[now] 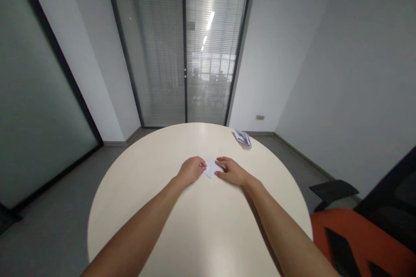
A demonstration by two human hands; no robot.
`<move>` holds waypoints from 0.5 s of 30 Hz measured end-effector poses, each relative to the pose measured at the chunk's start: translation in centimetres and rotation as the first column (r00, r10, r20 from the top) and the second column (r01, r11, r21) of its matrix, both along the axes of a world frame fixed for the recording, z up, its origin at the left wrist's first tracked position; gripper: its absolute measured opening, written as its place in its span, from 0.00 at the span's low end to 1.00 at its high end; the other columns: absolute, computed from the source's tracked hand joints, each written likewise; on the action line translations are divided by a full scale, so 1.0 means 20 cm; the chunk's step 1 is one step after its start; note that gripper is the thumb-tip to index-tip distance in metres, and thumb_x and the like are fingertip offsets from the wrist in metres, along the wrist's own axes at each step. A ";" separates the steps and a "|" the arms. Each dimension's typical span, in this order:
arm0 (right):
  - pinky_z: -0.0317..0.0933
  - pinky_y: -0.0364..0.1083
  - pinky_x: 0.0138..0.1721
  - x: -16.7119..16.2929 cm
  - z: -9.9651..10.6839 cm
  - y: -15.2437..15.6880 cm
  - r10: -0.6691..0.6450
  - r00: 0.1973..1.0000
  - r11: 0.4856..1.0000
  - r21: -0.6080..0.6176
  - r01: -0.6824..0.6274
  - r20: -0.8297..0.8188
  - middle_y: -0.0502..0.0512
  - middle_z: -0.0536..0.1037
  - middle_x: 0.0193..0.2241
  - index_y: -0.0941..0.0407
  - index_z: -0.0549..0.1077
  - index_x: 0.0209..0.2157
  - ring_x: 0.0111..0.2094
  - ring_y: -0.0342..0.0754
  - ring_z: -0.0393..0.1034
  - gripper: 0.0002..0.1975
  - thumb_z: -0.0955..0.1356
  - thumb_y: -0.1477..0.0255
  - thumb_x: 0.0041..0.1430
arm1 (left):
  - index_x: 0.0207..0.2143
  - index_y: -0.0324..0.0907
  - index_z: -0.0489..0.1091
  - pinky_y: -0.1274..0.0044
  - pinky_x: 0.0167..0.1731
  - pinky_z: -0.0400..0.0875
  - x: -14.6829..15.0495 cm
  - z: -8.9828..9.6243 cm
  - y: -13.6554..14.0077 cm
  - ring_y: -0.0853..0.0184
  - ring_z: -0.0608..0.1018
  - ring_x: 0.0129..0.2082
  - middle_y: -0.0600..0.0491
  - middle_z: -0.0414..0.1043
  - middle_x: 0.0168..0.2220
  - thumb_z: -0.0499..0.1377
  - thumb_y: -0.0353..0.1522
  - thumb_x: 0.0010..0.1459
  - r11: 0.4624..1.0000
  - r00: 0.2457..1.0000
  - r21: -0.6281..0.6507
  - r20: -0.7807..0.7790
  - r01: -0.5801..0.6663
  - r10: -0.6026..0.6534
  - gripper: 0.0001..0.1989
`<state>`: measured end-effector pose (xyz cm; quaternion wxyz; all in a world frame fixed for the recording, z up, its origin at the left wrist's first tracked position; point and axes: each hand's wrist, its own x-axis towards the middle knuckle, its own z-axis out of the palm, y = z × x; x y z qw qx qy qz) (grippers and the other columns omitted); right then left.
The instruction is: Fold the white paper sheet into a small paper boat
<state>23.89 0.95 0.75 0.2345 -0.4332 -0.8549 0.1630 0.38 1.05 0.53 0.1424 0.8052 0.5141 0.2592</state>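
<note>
Paper: your small white paper (210,168) lies between your hands, nearer the far edge of the round table (195,225) than the near one, a crease line running down it
Left hand: yours (191,170) has its fingertips pinched on the paper's left side
Right hand: yours (232,172) touches the paper's right side, thumb and fingers parted
Booklet: to your right, the booklet (242,138) sits at the table's far-right edge
</note>
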 end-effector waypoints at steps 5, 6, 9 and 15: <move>0.67 0.50 0.46 -0.02 -0.02 0.01 -0.040 0.990 0.998 -0.058 0.033 -0.138 0.59 0.80 0.46 0.56 0.80 0.44 0.43 0.53 0.74 0.16 0.73 0.68 0.53 | 0.43 0.43 0.78 0.72 0.47 0.72 0.00 0.00 0.00 0.60 0.80 0.43 0.49 0.81 0.44 0.63 0.28 0.58 1.000 1.000 -0.004 0.020 0.010 -0.010 0.10; 0.67 0.49 0.43 -0.03 -0.03 0.01 -0.050 0.985 0.996 -0.079 0.037 -0.163 0.58 0.81 0.42 0.56 0.80 0.44 0.40 0.52 0.73 0.16 0.73 0.69 0.52 | 0.44 0.42 0.78 0.72 0.47 0.71 0.00 -0.01 0.01 0.60 0.80 0.44 0.48 0.80 0.45 0.63 0.28 0.58 1.000 1.000 -0.004 0.025 0.011 -0.011 0.11; 0.66 0.48 0.39 -0.03 -0.05 0.03 -0.090 0.967 0.986 -0.157 0.053 -0.239 0.55 0.81 0.37 0.57 0.79 0.45 0.35 0.49 0.72 0.18 0.74 0.71 0.50 | 0.48 0.42 0.75 0.71 0.48 0.71 0.00 -0.03 0.02 0.59 0.80 0.46 0.47 0.79 0.48 0.63 0.28 0.57 1.000 0.999 -0.001 0.046 0.001 -0.001 0.15; 0.67 0.49 0.42 -0.04 -0.10 0.04 -0.069 0.898 0.973 -0.226 -0.034 -0.435 0.57 0.80 0.44 0.56 0.73 0.52 0.39 0.49 0.74 0.25 0.72 0.74 0.49 | 0.55 0.43 0.70 0.72 0.46 0.72 0.01 -0.04 0.02 0.60 0.80 0.44 0.47 0.79 0.45 0.65 0.28 0.55 0.999 0.991 -0.017 0.125 -0.047 0.049 0.24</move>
